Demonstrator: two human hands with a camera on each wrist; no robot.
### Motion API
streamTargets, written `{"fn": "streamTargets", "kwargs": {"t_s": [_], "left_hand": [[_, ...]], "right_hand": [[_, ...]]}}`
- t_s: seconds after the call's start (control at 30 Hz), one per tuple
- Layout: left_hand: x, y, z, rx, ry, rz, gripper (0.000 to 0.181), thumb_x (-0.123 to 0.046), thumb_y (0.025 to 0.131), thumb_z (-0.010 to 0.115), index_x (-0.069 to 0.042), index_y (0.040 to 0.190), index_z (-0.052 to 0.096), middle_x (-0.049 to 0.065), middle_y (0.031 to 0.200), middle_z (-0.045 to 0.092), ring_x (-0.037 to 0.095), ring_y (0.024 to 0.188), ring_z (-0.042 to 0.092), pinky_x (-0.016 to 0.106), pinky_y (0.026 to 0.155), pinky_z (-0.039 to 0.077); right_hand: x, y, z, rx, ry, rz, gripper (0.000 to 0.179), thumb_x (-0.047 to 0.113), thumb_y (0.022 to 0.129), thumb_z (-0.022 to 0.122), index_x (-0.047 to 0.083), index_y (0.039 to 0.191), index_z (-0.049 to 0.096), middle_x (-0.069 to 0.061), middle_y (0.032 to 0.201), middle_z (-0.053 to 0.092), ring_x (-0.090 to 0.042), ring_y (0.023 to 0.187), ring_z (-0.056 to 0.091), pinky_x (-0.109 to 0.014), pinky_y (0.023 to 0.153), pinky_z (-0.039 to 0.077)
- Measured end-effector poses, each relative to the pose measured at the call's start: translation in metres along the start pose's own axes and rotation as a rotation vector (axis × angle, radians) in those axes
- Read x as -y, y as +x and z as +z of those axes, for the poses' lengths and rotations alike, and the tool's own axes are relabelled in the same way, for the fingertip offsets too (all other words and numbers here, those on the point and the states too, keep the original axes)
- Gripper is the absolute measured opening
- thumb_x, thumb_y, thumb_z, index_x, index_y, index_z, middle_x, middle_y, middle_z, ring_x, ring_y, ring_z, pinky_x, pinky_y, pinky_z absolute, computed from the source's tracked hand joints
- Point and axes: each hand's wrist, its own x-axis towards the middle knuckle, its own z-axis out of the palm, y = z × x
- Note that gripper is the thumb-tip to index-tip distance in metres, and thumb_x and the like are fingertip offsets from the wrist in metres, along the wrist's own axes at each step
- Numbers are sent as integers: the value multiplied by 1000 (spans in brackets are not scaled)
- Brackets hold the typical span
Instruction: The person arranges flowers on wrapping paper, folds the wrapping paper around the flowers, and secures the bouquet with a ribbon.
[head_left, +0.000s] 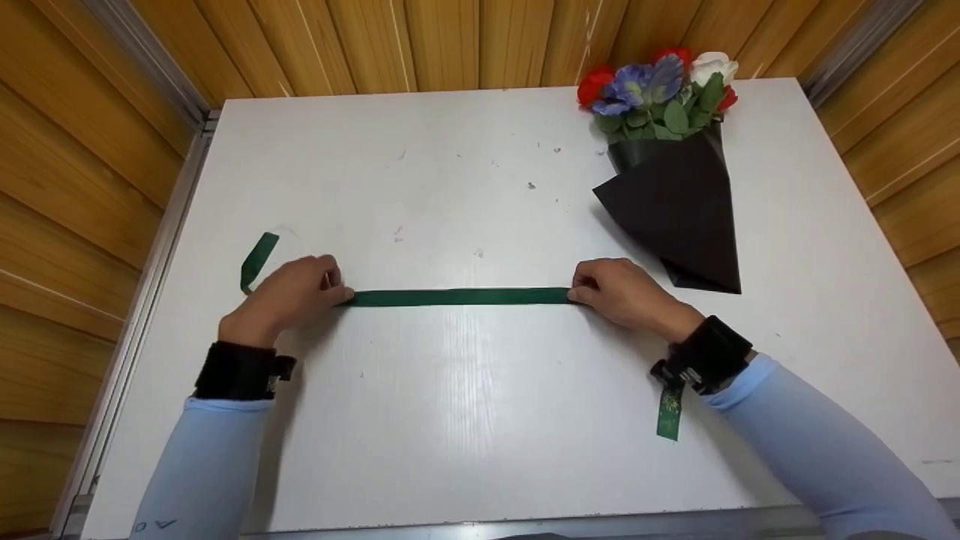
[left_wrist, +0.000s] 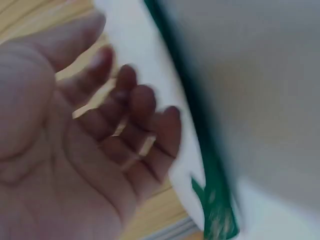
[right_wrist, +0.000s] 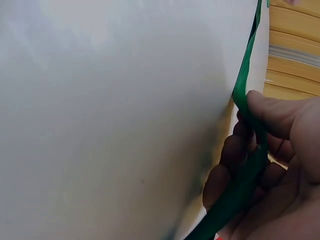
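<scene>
A dark green ribbon [head_left: 461, 297] stretches nearly straight between the two hands above the white table. At its left part, my left hand [head_left: 289, 292] has thumb and index finger at the ribbon in a pinch. A short tail [head_left: 259, 259] stands up behind that hand. The blurred left wrist view instead has the fingers loosely curled, apart from the ribbon [left_wrist: 197, 115]. On the other side my right hand [head_left: 619, 292] pinches the ribbon, which runs twisted through the palm in the right wrist view. Its gold-printed end [head_left: 670, 416] hangs below the right wrist.
A bouquet of red, white and purple flowers [head_left: 645, 86] in black wrapping paper [head_left: 675, 202] lies at the back right, beyond my right hand. Wood-patterned panels [head_left: 442, 45] and metal rails enclose the white table [head_left: 450, 420]. Both wrists wear black straps.
</scene>
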Motion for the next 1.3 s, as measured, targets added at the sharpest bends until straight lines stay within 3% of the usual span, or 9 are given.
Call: {"fn": "streamTargets", "kwargs": {"t_s": [0.07,0.27,0.43,0.57,0.67,0.83,1.0,1.1,1.3], "left_hand": [[2,3,3,68,17,-34,23,-29,101,68,-6,102,65,10,90,66,27,83,58,37,69,48],[23,0,-8,138,-7,-140,33,-34,97,71,-2,101,66,12,91,64,29,85,56,36,69,44],[34,-4,-17,180,-40,-176,41,-41,93,75,-2,100,64,10,92,61,28,87,54,35,69,44],[38,-5,-19,194,-39,-190,45,-45,91,76,-3,99,64,8,93,60,28,87,54,34,69,44],[39,-4,-19,202,-36,-192,46,-46,91,76,-2,100,63,8,92,59,27,86,54,34,68,43],[42,-3,-24,218,-32,-202,49,-46,91,77,0,102,62,8,88,59,25,83,54,32,66,43],[44,-6,-27,237,-64,-229,47,-42,91,77,1,102,63,9,85,60,24,81,55,32,65,44],[48,-9,-27,252,-75,-250,47,-42,91,78,1,103,63,9,85,61,24,80,56,33,65,44],[52,-14,-28,265,-83,-266,48,-42,91,79,1,104,63,9,85,61,25,80,56,33,66,45]], "right_hand": [[-3,0,-1,11,25,-26,13,26,99,71,15,92,72,1,79,64,-21,79,55,-35,73,42],[-21,-6,-17,135,199,-57,18,26,99,71,13,86,72,3,71,56,-16,69,50,-28,61,39],[-32,-15,-33,287,357,-39,15,24,100,71,10,93,71,1,76,57,-15,70,50,-25,60,41],[-37,-20,-42,345,458,-37,19,26,98,73,8,96,70,2,75,56,-13,70,48,-23,62,40],[-42,-25,-50,372,458,-33,20,27,96,75,7,95,71,3,71,53,-11,67,46,-23,59,38],[-50,-38,-68,402,339,7,16,28,96,75,12,95,75,3,70,53,-10,61,46,-22,53,36],[-46,-55,-83,366,96,36,10,20,100,69,13,94,73,0,73,61,-13,64,54,-25,56,39],[-43,-68,-90,319,-99,54,10,13,100,66,11,92,71,0,73,62,-15,65,55,-29,58,41],[-41,-92,-88,152,-446,101,13,-6,86,62,5,81,64,-4,68,57,-23,62,53,-35,51,43]]}}
